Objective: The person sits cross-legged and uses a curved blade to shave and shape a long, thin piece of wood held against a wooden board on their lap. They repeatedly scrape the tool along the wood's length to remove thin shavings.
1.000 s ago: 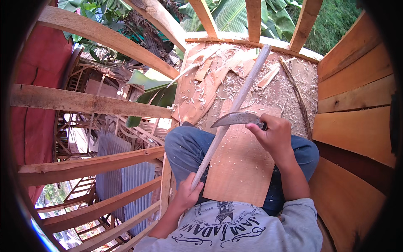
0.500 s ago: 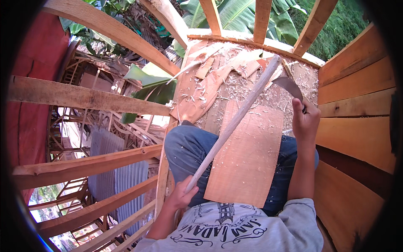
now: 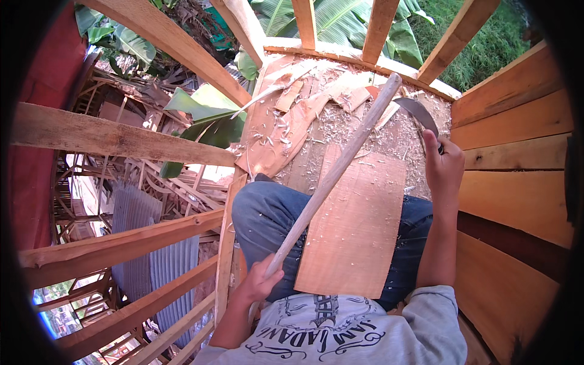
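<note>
The left hand (image 3: 258, 285) has a closed grip on the lower end of a pole (image 3: 333, 176) slanting up across a board (image 3: 356, 225) on the lap (shavings beyond), while the right hand (image 3: 444, 170), fist closed, holds a curved blade (image 3: 417, 112) raised by the pole's tip.

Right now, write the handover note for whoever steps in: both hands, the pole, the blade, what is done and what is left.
Left hand: gripping the lower end of the long wooden pole, which slants up across the lap.
Right hand: holding the curved blade, raised beside the pole's far end, not touching it.
A flat board lies on the knees under the pole.
Done: wood shavings litter the platform ahead, and the pole looks pale and smooth.
Left: I cannot tell how much shaving remains.
</note>
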{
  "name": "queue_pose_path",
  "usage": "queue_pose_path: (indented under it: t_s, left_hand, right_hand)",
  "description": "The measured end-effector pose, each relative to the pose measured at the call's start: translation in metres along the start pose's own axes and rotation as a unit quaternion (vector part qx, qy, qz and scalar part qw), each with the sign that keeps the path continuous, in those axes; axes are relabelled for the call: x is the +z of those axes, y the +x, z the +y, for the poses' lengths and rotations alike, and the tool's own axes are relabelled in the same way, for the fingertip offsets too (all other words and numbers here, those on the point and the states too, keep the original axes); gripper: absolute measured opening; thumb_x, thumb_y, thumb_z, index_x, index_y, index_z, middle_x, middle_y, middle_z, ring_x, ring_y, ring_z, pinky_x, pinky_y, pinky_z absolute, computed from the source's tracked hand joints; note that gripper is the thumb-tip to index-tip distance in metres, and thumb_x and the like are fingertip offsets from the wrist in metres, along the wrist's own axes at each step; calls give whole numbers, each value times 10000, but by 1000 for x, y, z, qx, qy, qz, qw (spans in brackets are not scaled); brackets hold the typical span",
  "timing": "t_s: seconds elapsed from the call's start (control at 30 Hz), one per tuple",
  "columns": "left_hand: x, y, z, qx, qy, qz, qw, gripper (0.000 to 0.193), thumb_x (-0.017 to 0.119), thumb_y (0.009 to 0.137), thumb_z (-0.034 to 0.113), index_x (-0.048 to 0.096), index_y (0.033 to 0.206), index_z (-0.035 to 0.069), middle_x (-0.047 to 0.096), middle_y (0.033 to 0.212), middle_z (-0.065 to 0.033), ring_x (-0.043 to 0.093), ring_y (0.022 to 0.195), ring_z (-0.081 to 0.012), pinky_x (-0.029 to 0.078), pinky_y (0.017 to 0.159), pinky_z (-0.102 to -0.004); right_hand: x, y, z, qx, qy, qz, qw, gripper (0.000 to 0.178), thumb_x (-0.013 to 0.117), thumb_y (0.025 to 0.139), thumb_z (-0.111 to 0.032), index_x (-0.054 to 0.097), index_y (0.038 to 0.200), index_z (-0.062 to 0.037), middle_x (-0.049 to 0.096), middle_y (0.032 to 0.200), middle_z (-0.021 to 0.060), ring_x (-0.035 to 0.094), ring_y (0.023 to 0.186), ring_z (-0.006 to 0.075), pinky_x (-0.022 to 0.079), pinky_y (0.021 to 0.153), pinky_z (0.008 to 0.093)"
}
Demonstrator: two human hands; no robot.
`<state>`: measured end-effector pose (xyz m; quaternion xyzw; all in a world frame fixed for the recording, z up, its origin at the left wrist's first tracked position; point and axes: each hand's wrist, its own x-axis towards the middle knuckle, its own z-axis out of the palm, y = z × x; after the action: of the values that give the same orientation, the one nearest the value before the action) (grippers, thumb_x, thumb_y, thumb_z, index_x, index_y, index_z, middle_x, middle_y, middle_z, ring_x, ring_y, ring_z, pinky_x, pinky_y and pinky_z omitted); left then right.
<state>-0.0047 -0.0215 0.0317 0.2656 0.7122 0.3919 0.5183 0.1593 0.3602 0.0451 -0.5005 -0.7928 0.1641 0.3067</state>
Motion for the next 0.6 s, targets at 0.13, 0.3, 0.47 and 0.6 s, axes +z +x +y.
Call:
queue_pose_path:
  t_s: [0.13, 0.3, 0.47, 0.6]
  left_hand:
    - [-1, 0, 2, 22, 15, -8, 1000, 124, 571, 869, 117, 519, 897, 8, 472, 637, -83, 478, 555, -170, 376, 538, -314]
    - [-1, 1, 0, 19, 19, -2, 1000, 115, 572, 868, 103, 514, 889, 6, 489, 634, -85, 494, 560, -165, 386, 542, -310]
    - [-1, 2, 4, 16, 28, 3, 999, 119, 575, 868, 104, 516, 895, 4, 510, 645, -87, 519, 577, -163, 403, 563, -309]
    - [-2, 3, 3, 20, 16, 1, 1000, 116, 573, 867, 103, 514, 891, 5, 520, 650, -100, 542, 586, -181, 410, 570, -317]
  right_hand:
    - [-17, -12, -17, 9, 19, -77, 997, 586, 665, 798, -545, 581, 631, 10, 489, 485, 147, 513, 451, 305, 381, 460, 389]
    - [6, -50, -65, -166, 12, -146, 975, 585, 685, 738, -593, 546, 555, -55, 485, 454, 104, 538, 429, 283, 411, 432, 367]
    - [6, -8, -53, -122, -61, -91, 986, 628, 661, 738, -632, 535, 548, -47, 467, 436, 99, 507, 400, 278, 400, 423, 371]
    - [8, 1, -56, -163, -103, -79, 978, 645, 650, 727, -661, 533, 543, -54, 457, 427, 87, 497, 385, 264, 396, 421, 370]
